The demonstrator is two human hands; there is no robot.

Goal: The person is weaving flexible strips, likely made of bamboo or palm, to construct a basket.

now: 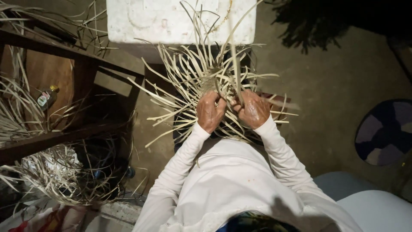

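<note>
We see a bare concrete floor (334, 86) with a white foam box (141, 21) at the top and a dark wooden frame (64, 51) on the left holding loose strips and a small bottle (46, 98), and in the middle the half-woven mat of pale leaf strips (193, 73) lying just before the person's knees. We judge the weaving of the centre to be in hand: the left hand (210, 111) is closed down on the woven patch, pinning it, while the right hand (254, 109) pinches one long strip (234, 56) that rises upward. The next move, we think, calls for threading that strip over and under its neighbours without loosening the pinned crossings.
</note>
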